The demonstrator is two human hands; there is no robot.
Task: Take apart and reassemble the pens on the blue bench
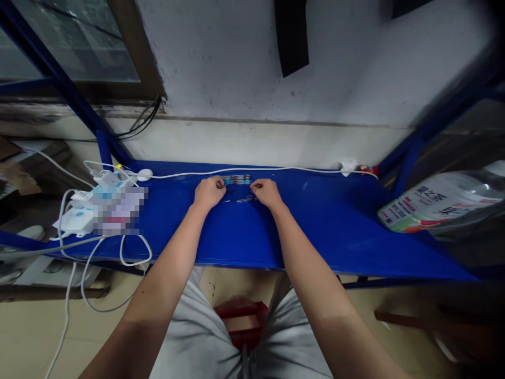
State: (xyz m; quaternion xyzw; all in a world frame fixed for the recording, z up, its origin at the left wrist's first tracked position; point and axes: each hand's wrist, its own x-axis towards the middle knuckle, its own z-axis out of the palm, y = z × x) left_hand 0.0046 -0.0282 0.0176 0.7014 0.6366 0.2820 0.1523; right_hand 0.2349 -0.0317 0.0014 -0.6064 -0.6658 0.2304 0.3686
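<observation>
Above the blue shelf top, my left hand (210,192) has its thumb and fingers pinched together, with something small and dark at the tips. My right hand (267,191) is also closed in a pinch, and what lies in it is too small to name. Between the two hands lies a row of several slim pens (240,179) with blue and dark barrels, side by side. Nearer to me, a few thin dark pen-like pieces (244,199) rest on the surface, partly beside the right fingers.
A white cable (221,172) runs along the back of the blue shelf (331,226). White power strips (79,213) and looped cords crowd the left end. A large plastic bottle (437,200) lies at the right. Below, a red stool (244,321) shows between my legs.
</observation>
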